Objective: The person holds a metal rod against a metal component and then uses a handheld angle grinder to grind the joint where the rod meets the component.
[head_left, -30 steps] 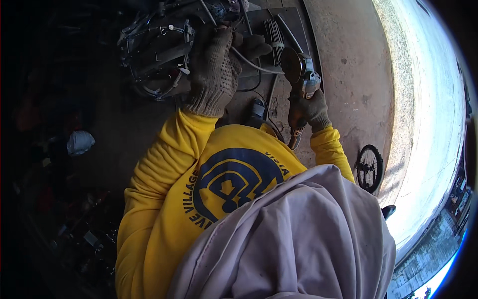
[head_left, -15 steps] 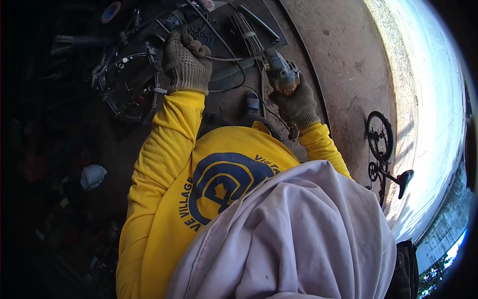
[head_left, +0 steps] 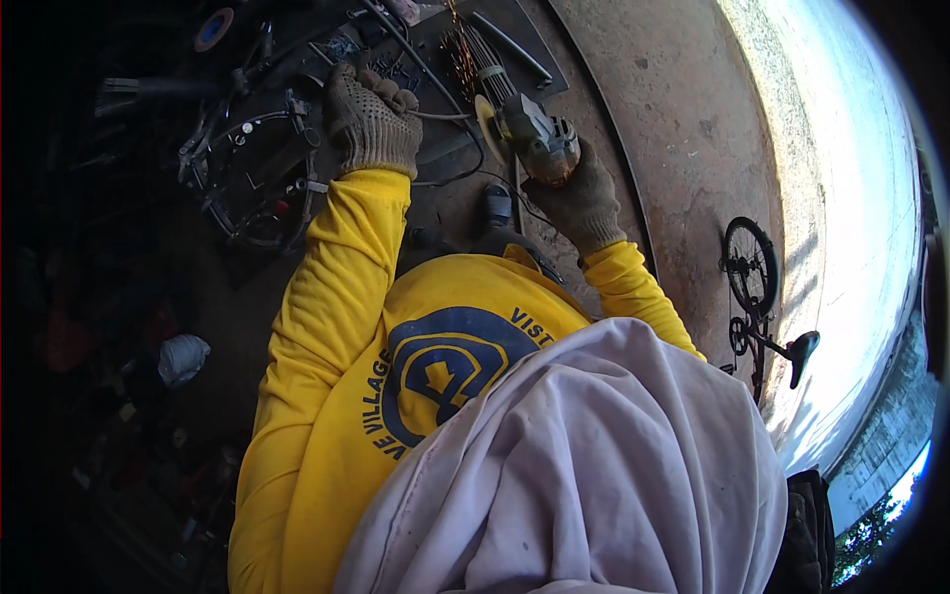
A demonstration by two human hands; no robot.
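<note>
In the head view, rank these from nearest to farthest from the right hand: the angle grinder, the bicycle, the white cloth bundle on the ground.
1. The angle grinder: held in the gloved right hand, its disc to the upper left.
2. The bicycle: to the right, lying on the concrete.
3. The white cloth bundle: far left, in the dark clutter beyond the left sleeve.

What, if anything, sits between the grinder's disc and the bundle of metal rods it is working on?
Nothing visible does. The right hand grips the angle grinder, its disc at the metal rods with sparks above. The black cable runs just left of the disc, and the left hand rests further left on the workpiece.
</note>
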